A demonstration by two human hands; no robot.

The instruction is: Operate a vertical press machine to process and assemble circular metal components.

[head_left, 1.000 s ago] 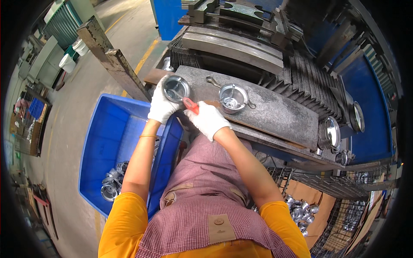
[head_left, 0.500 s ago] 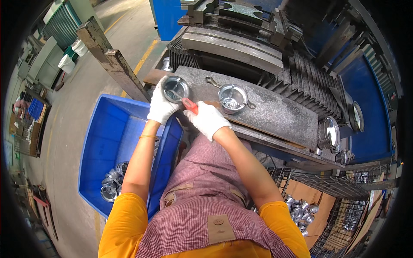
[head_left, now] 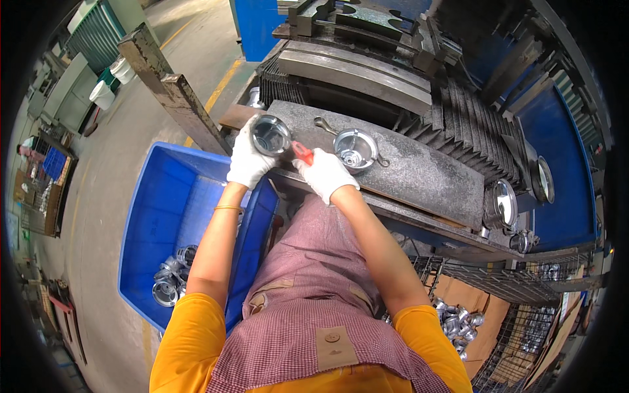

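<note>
My left hand (head_left: 247,165), in a white glove, grips a round, cup-shaped metal casting (head_left: 271,135) by its outer side, its open mouth turned up toward me. In my gloved right hand (head_left: 329,177) is a red-handled hand tool (head_left: 302,152), just right of the casting's rim; its working tip cannot be made out. A second cup-shaped casting (head_left: 354,149) rests on the grey metal plate (head_left: 419,180), right of that hand. Wrench-like metal ends (head_left: 322,123) show on both sides of this casting, which hides what lies between them.
A blue bin (head_left: 149,216) with several castings stands at my left. Behind the plate is a machine with a heavy steel bar (head_left: 354,75) and pleated covers. More ring-shaped parts (head_left: 503,202) sit at the plate's right end. Lower right, a wire basket (head_left: 511,281) and piled castings (head_left: 458,325).
The red-handled tool has come out of the casting's mouth and moved a little right with my right hand. My left hand still holds the casting, shifted very slightly.
</note>
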